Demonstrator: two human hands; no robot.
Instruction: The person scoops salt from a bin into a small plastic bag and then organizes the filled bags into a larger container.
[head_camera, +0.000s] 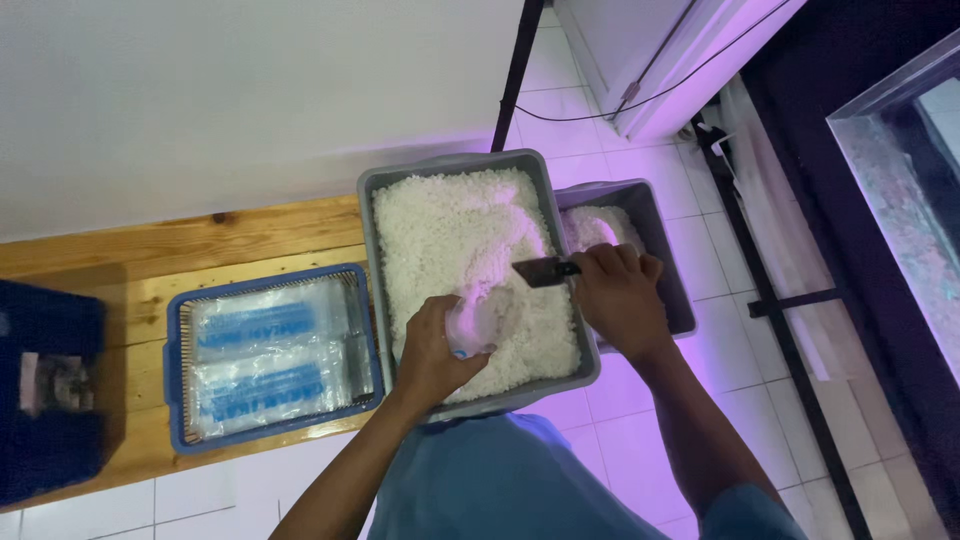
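Two hands are working over a grey tub heaped with white grains. The left hand is curling its fingers around a clear bag, gripping it at the mouth and keeping it down against the grains near the tub's front edge; the bag is looking partly filled, though blur is hiding its exact outline. The right hand is closing in a fist around the handle of a dark scoop, whose blade is pointing left over the grains, just beside the bag and slightly above it. Whether the scoop is carrying any grains I cannot tell. The tub is resting with its left part on a wooden bench and is jutting out over a white tiled floor. Just right of it a smaller grey bin is sitting, also holding white grains, partly hidden under the right wrist. To the left on the bench a blue basket is holding flat clear bags with blue print, well apart from both hands. A dark box is standing at the bench's far left end. Below, the person's blue shirt is filling the frame's lower middle.
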